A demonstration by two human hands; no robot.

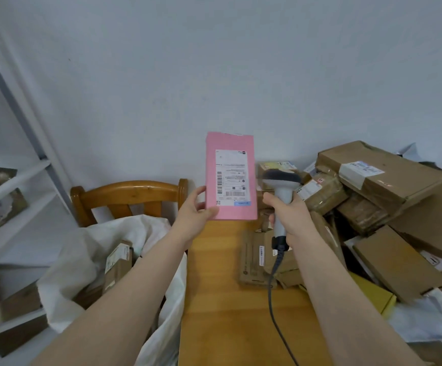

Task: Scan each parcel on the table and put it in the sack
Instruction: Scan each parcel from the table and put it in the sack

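A plain pale wall backs a wooden chair, with white shelving standing at the left.

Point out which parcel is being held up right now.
The pink parcel, gripped at its lower left corner by the left hand beside the scanner, label facing the camera. The others lie piled on the table or in the sack.

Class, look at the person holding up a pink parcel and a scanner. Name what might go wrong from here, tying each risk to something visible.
1. The left hand pinches the pink parcel by one lower corner only; it may tilt or slip.
2. The cable of the scanner in the right hand trails over the table beside flat boxes and might snag.
3. The sack has a sagging rim, so a dropped parcel may miss.
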